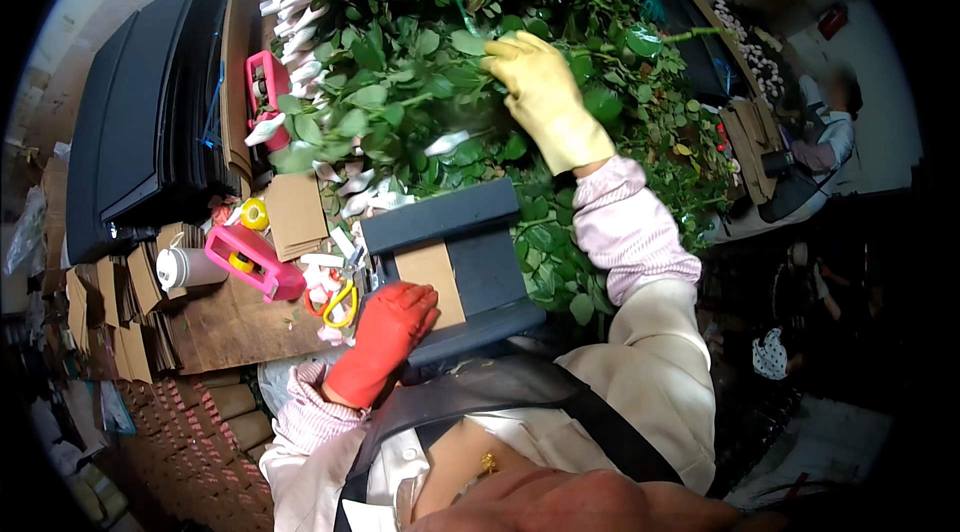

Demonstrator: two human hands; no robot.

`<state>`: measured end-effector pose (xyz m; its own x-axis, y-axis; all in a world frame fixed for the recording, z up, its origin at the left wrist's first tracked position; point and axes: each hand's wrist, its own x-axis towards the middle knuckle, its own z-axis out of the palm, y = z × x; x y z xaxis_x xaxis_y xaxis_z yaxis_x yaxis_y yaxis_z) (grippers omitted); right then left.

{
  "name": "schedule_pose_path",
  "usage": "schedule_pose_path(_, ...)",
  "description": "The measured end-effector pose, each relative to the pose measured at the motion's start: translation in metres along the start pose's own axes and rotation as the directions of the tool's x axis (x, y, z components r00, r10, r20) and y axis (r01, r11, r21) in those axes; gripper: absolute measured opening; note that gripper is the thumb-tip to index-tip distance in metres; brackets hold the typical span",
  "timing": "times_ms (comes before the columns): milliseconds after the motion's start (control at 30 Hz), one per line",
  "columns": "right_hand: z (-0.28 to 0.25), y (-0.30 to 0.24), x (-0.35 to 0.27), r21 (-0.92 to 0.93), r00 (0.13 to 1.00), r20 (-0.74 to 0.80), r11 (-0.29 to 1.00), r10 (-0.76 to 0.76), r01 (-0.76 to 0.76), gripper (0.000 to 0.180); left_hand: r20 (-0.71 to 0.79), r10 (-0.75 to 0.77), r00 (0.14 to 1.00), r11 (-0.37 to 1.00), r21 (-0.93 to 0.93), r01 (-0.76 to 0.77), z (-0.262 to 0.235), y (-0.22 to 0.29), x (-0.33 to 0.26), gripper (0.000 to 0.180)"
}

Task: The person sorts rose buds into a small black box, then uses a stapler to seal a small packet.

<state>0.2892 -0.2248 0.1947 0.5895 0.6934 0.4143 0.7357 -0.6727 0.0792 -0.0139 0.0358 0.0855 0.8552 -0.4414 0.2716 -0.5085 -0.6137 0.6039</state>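
My left hand [385,337], in a red rubber glove, has its fingers curled together at the left edge of a brown cardboard sheet [434,277]. That sheet lies in a dark grey tray-like stand [487,267] with a raised far bar, close to my body. Farther out, my right hand [545,97], in a pale yellow rubber glove, is closed around a leafy rose stem [690,34]. Its leaves, left of the glove, are smeared by motion. Beneath and beyond lies a thick heap of green-leaved roses [420,42], many heads wrapped in white sleeves [290,7].
Left of the stand are scissors with yellow and red handles [340,304], a pink tape dispenser [262,262], a white tumbler [185,268] and cardboard pieces [297,215]. Another pink dispenser [267,92] stands by tall black panels [150,102]. A co-worker [828,127] is at far right.
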Motion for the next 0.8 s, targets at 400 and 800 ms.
schedule_pose_path(400,-0.137,-0.024,-0.193,0.515,0.991,0.072,0.847,0.113,-0.134,0.064,0.070,-0.245,0.967,0.946,-0.203,0.254,-0.006,-0.009,-0.018,0.084)
schedule_pose_path(800,-0.121,-0.022,-0.177,-0.253,0.166,0.941,0.939,0.294,-0.233,0.049,0.165,-0.133,0.977,0.964,-0.209,0.167,-0.016,-0.007,-0.011,0.070)
